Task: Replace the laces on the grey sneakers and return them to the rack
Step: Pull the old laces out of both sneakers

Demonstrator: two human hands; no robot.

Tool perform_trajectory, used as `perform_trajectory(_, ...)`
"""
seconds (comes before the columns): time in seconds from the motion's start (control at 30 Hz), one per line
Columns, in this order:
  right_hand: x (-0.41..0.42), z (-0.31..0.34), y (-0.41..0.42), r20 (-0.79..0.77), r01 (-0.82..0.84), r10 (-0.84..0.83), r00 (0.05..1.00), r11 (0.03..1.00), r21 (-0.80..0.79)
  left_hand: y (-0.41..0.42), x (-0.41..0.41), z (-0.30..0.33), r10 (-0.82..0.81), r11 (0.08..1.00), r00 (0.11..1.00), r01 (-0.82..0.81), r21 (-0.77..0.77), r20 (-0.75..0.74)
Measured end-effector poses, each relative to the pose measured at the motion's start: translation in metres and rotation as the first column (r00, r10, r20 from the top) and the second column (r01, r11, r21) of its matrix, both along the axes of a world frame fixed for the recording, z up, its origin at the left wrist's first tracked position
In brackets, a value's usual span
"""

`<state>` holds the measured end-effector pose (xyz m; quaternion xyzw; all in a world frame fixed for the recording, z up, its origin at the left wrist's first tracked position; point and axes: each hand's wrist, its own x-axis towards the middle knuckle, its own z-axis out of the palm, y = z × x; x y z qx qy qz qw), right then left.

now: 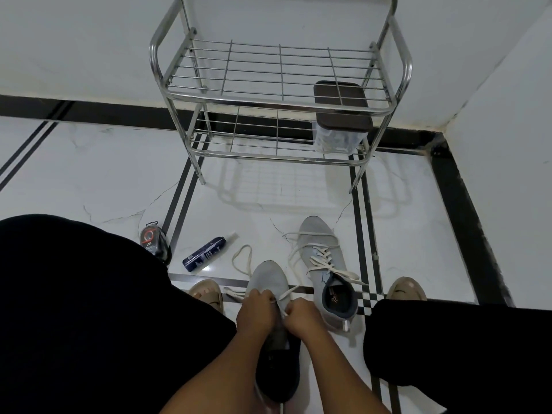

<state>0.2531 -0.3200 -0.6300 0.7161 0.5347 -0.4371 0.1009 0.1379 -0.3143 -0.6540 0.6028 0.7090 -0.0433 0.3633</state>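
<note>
This looks like a corner of a home, by the wall where shoes are kept. The floor (104,174) is shiny white tile with black stripes. A small metal shoe rack (277,94) stands against the plain white wall (74,40). Grey sneakers (322,258) and a shoe spray bottle (204,253) lie on the floor.

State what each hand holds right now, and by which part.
Both hands grip the white lace of the near grey sneaker, over its eyelets: left hand on the left strand, right hand on the right strand.
</note>
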Motion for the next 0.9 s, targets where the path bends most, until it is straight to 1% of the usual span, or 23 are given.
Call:
perform_trajectory(0.1, 0.006, -0.003, 0.002, -0.025, 0.117, -0.116, 0.993, 0.993, 0.029, -0.003, 0.005, 0.004, -0.030, 0.999, 0.999, 0.031, 0.028, -0.040)
perform_trajectory(0.2, 0.008, -0.014, 0.000, -0.074, 0.173, -0.171, 0.983, 0.984, 0.027, -0.007, 0.005, 0.004, -0.069, 0.997, 0.995, 0.071, 0.021, -0.070)
perform_trajectory(0.27, 0.010, -0.024, -0.004, -0.088, 0.269, -0.267, 0.960, 0.963, 0.011, 0.001, 0.003, -0.002, -0.049, 0.999, 0.998, 0.048, -0.007, -0.045)
perform_trajectory(0.3, 0.011, -0.026, -0.005, -0.104, 0.326, -0.325, 0.940, 0.945, -0.003, 0.007, 0.001, -0.004, 0.010, 0.999, 1.000, -0.010, -0.047, 0.004)
perform_trajectory(0.33, 0.012, -0.029, -0.006, -0.131, 0.381, -0.380, 0.916, 0.924, -0.017, 0.014, -0.002, -0.009, 0.163, 0.978, 0.984, -0.152, -0.144, 0.067)
perform_trajectory(0.37, 0.013, -0.028, -0.006, -0.158, 0.415, -0.415, 0.896, 0.909, -0.030, 0.021, -0.006, -0.013, 0.301, 0.933, 0.947, -0.268, -0.240, 0.114)
perform_trajectory(0.4, 0.013, -0.027, -0.006, -0.182, 0.435, -0.435, 0.882, 0.899, -0.042, 0.025, -0.009, -0.015, 0.469, 0.856, 0.872, -0.409, -0.316, 0.143)
perform_trajectory(0.43, 0.014, -0.027, -0.005, -0.200, 0.442, -0.444, 0.874, 0.895, -0.053, 0.028, -0.012, -0.018, 0.617, 0.761, 0.771, -0.534, -0.369, 0.156)
perform_trajectory(0.47, 0.013, -0.027, -0.004, -0.206, 0.440, -0.443, 0.873, 0.896, -0.060, 0.031, -0.012, -0.018, 0.722, 0.671, 0.672, -0.620, -0.405, 0.168)
perform_trajectory(0.5, 0.012, -0.028, -0.003, -0.201, 0.435, -0.438, 0.876, 0.899, -0.059, 0.031, -0.012, -0.015, 0.711, 0.683, 0.685, -0.618, -0.389, 0.161)
perform_trajectory(0.53, 0.012, -0.030, -0.002, -0.189, 0.429, -0.431, 0.882, 0.902, -0.056, 0.027, -0.010, -0.013, 0.609, 0.768, 0.783, -0.541, -0.344, 0.127)
perform_trajectory(0.57, 0.011, -0.031, -0.002, -0.179, 0.414, -0.416, 0.892, 0.909, -0.050, 0.023, -0.008, -0.011, 0.514, 0.842, 0.851, -0.476, -0.254, 0.108)
perform_trajectory(0.6, 0.011, -0.033, -0.002, -0.174, 0.399, -0.401, 0.899, 0.916, -0.050, 0.017, -0.006, -0.014, 0.452, 0.885, 0.884, -0.428, -0.185, 0.116)
perform_trajectory(0.67, 0.011, -0.035, -0.002, -0.184, 0.355, -0.358, 0.915, 0.934, -0.053, 0.010, 0.002, -0.015, 0.449, 0.892, 0.880, -0.431, -0.137, 0.157)
perform_trajectory(0.7, 0.011, -0.037, -0.002, -0.187, 0.337, -0.339, 0.922, 0.940, -0.046, 0.013, 0.004, -0.012, 0.488, 0.870, 0.855, -0.461, -0.175, 0.175)
perform_trajectory(0.73, 0.011, -0.038, -0.002, -0.187, 0.334, -0.335, 0.923, 0.942, -0.039, 0.017, 0.005, -0.014, 0.594, 0.801, 0.770, -0.536, -0.267, 0.232)
perform_trajectory(0.77, 0.012, -0.039, -0.002, -0.190, 0.348, -0.349, 0.918, 0.937, -0.040, 0.021, 0.007, -0.011, 0.654, 0.748, 0.710, -0.558, -0.359, 0.259)
perform_trajectory(0.8, 0.012, -0.039, -0.002, -0.199, 0.371, -0.372, 0.907, 0.928, -0.044, 0.026, 0.003, -0.008, 0.768, 0.633, 0.582, -0.628, -0.454, 0.266)
perform_trajectory(0.83, 0.012, -0.038, -0.001, -0.209, 0.389, -0.389, 0.897, 0.920, -0.044, 0.030, -0.002, -0.005, 0.891, 0.453, 0.345, -0.682, -0.574, 0.294)
perform_trajectory(0.87, 0.013, -0.036, 0.000, -0.219, 0.399, -0.397, 0.891, 0.916, -0.040, 0.031, -0.007, -0.005, 0.928, 0.316, 0.074, -0.674, -0.668, 0.365)
perform_trajectory(0.9, 0.014, -0.036, 0.001, -0.227, 0.408, -0.405, 0.886, 0.912, -0.035, 0.027, -0.010, 0.001, 0.920, 0.145, -0.171, -0.687, -0.712, 0.352)
